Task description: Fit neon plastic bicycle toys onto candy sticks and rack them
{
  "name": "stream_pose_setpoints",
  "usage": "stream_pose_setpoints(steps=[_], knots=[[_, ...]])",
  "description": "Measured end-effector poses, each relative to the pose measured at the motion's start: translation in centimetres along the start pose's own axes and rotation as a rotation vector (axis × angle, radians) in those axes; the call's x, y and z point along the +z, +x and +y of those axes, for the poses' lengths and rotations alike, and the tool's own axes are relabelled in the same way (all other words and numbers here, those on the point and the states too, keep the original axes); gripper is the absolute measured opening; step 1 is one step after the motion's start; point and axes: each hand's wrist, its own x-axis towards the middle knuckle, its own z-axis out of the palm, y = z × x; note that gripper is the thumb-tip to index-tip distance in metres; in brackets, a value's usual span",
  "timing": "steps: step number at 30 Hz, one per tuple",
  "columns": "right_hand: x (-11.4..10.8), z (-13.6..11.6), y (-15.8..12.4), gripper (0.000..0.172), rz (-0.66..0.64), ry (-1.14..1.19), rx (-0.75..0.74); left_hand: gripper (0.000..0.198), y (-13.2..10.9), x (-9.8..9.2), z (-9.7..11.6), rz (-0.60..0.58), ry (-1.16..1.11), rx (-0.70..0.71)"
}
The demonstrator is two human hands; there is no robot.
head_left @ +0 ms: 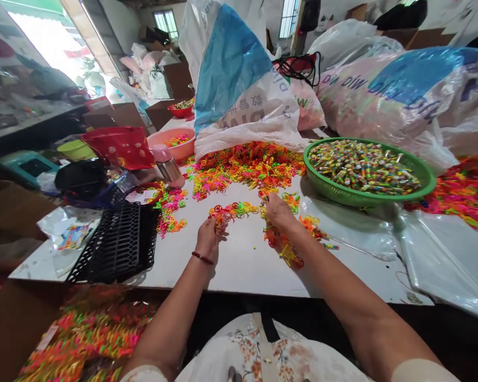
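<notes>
On the white table [231, 260] lie many small, brightly coloured plastic pieces [239, 170], heaped at the back and strung out in a thin line toward me. My left hand [209, 236], with a beaded bracelet at the wrist, has its fingers curled around some of these pieces, in orange and pink. Right of it, my right hand [279, 212] reaches into the pieces with its fingers bent together; the fingertips are partly hidden, so what they grip cannot be made out. More loose pieces [289, 254] lie under and beside my right wrist.
A green basket [366, 196] of small wrapped tubes stands at right, near clear plastic bags [350, 228]. Black plastic trays [115, 239], a steel flask [169, 170] and a pink bowl [175, 146] are at left. A large white-and-blue sack [235, 79] rises behind the heap.
</notes>
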Motion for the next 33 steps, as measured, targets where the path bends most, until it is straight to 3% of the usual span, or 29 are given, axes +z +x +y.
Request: stream_pose_setpoints(steps=[3,7,12,19,23,26,28,30,33], knots=[[0.0,-1.7,-3.2,0.022,0.04,0.411,0.033,0.022,-2.3,-0.6,0.9,-0.027,-0.355,-0.193],[1.0,-3.5,-7.9,0.018,-0.105,0.769,0.043,0.014,-4.7,-0.7,1.3,-0.088,-0.478,-0.266],[2.0,-4.7,-11.7,0.03,-0.217,0.962,0.03,0.02,-7.1,-0.4,0.8,-0.18,-0.474,-0.233],[1.5,-5.1,-13.8,0.038,-0.152,1.222,0.111,0.033,-12.2,0.3,0.1,-0.405,-0.264,-0.187],[1.7,-4.5,-15.1,0.031,-0.344,1.58,0.238,0.036,-14.4,0.1,-0.4,-0.438,-0.19,-0.166],[2.0,-4.1,-16.1,0.028,-0.532,1.866,0.37,0.038,-14.8,-0.6,-0.7,-0.377,-0.124,-0.121],[2.3,-4.3,-16.7,0.028,-0.664,2.003,0.451,0.035,-14.9,-1.0,-0.9,-0.408,-0.089,-0.102],[2.8,-4.9,-17.3,0.028,-0.787,2.069,0.505,0.038,-15.0,-1.2,-1.1,-0.478,-0.113,-0.1],[3.6,-6.3,-18.1,0.029,-0.882,2.031,0.452,0.037,-15.3,-1.2,-1.4,-0.506,-0.165,-0.11]])
